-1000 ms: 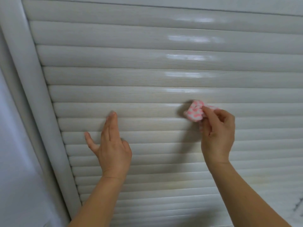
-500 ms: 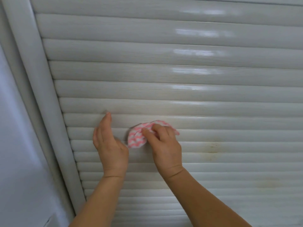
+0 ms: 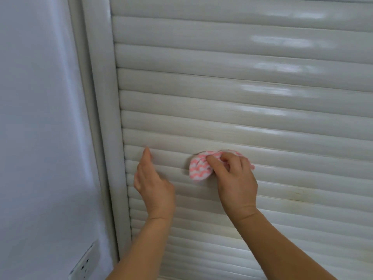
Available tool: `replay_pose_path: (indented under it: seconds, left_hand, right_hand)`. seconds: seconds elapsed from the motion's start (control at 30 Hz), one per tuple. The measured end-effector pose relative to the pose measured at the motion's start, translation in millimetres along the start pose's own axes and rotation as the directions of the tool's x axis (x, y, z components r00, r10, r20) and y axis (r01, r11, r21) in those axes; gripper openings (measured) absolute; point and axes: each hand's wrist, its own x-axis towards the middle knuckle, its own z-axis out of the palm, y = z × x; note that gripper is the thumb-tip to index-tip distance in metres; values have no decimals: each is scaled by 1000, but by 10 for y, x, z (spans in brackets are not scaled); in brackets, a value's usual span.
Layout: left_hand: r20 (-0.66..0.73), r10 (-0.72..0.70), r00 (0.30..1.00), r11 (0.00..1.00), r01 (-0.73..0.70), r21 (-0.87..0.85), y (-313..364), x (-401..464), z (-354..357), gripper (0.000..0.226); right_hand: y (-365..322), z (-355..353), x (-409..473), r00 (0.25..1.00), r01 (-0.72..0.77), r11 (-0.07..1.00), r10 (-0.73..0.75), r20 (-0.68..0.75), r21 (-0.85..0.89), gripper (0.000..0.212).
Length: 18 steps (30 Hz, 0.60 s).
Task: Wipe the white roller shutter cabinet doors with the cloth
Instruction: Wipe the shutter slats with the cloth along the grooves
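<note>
The white roller shutter door [image 3: 242, 93] fills most of the view, its horizontal slats glossy and slightly yellowed. My right hand [image 3: 234, 178] presses a bunched pink-and-white patterned cloth [image 3: 199, 168] against a slat at mid-height. My left hand [image 3: 153, 184] rests flat on the slats just left of the cloth, fingers together and pointing up, close to the door's left frame [image 3: 105, 118]. A faint dark smudge [image 3: 296, 194] marks a slat to the right of my right hand.
A plain white wall [image 3: 40, 118] lies left of the frame. A white wall socket [image 3: 84, 261] sits on it at the lower left.
My right hand swept the cloth left along the slats toward my left hand, then stayed near it. The view shifted so the frame and wall take up more of the left.
</note>
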Motion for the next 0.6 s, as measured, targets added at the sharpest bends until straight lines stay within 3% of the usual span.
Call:
replay_pose_path:
  seconds: [0.33, 0.47, 0.6]
  left_hand:
    - [-29, -140, 990, 990, 139, -18, -281, 24, -169, 83]
    - [-41, -157, 987, 987, 156, -33, -342, 5, -222, 85]
    - [-50, -165, 985, 986, 165, 6, -363, -23, -282, 83]
  right_hand:
    - [-849, 439, 341, 991, 131, 990, -133, 32, 60, 36]
    - [-1157, 531, 475, 983, 112, 989, -124, 134, 92, 39]
    - [-1353, 551, 550, 933, 197, 964, -240, 267, 178, 35]
